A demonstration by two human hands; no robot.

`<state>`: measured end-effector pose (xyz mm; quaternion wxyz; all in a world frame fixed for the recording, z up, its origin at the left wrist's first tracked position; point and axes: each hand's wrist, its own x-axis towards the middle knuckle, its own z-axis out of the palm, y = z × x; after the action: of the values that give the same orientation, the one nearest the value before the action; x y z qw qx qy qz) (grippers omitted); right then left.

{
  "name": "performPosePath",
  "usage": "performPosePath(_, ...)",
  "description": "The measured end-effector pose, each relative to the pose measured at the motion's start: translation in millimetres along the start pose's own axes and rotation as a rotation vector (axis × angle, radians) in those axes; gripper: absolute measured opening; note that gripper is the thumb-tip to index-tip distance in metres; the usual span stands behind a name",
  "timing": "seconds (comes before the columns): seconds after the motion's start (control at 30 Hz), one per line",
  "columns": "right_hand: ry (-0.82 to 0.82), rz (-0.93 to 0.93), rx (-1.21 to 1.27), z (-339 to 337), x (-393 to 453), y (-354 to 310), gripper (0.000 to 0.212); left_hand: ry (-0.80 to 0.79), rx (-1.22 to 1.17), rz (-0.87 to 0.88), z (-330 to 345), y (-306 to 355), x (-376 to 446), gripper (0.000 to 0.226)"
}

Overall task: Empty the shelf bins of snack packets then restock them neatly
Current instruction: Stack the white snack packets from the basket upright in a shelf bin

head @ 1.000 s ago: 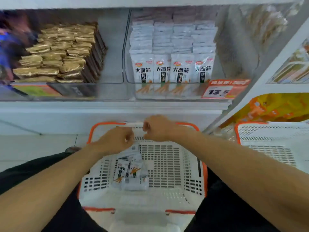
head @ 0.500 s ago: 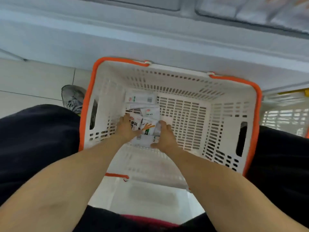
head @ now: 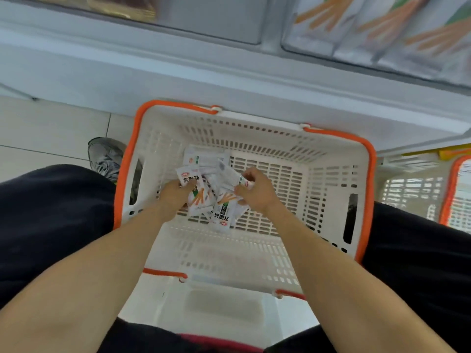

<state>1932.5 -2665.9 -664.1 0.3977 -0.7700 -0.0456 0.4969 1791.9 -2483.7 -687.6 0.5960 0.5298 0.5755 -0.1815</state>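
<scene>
Two hands work inside one large white basket (head: 328, 174) with an orange rim, which sits on the floor between the person's knees, just below the shelf (head: 229, 72). Up at the top edge, the clear shelf bins (head: 377, 29) show blurred packet fronts on the right; what the left bin holds is too smeared to tell. A second basket (head: 418, 192) stands just beside the first, on its right, and a grey shoe (head: 107, 156) pokes out at the left.

The snack packets (head: 211, 189) lie in a loose heap on the basket floor, left of its middle, their long axes pointing every way; most run roughly toward the shelf. The heap lies directly between the hands, so neither has to travel. The left hand (head: 175, 193) grips a printed packet at the heap's left edge, fingers curled over it. The right hand (head: 257, 192) pinches packets at the right edge, thumb over the top one.

Judging by this, the hands are gathering the heap into a squared stack for restocking. The basket walls stand all round, so the lift must go straight up before heading to the bins.
</scene>
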Motion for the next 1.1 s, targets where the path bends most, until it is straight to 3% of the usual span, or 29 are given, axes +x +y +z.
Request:
performPosePath(0.13, -0.029, -0.246, -0.170, 10, -3, -11, 0.028, -0.384, -0.515, -0.211, -2, 10, -9, 0.063)
performPosePath(0.2, -0.120, -0.279, -0.388, 16, -4, -12, 0.037, -0.440, -0.638, -0.236, -2, 10, -9, 0.072)
performPosePath(0.33, -0.295, -0.233, -0.484, 22, -9, -15, 0.064, -0.278, -0.461, -0.178, 3, 4, -3, 0.034)
performPosePath(0.43, -0.292, 0.076, -0.070, 23, -12, -12, 0.088, -0.249, -0.460, -0.170, 5, 1, -1, 0.020)
performPosePath(0.53, -0.365, 0.335, 0.226, 18, -11, -5, 0.060, -0.302, -0.333, -0.148, 2, 5, -3, 0.031)
performPosePath(0.6, -0.351, 0.274, 0.101, 12, -7, 0, 0.040, -0.356, -0.238, -0.149, -2, 8, -3, 0.038)
performPosePath(0.73, -0.426, 0.139, -0.363, 0, 12, -1, 0.041, -0.463, 0.288, 0.014, -2, 29, -15, 0.042)
performPosePath(0.83, -0.325, 0.039, -0.376, 6, 21, -4, 0.036, -0.555, 0.600, 0.123, 12, 36, -24, 0.043)
performPosePath(0.97, 0.028, 0.044, -0.099, 26, 26, 19, 0.051, -0.376, 0.513, 0.106, 12, 14, -15, 0.037)
performPosePath(1.03, 0.080, 0.055, -0.245, 32, 26, 36, 0.060, -0.300, 0.473, 0.022, 1, 1, -9, 0.027)
performPosePath(1.1, 0.020, 0.041, -0.445, 40, 26, 52, 0.077, -0.256, 0.405, -0.058, -8, -11, -3, 0.022)
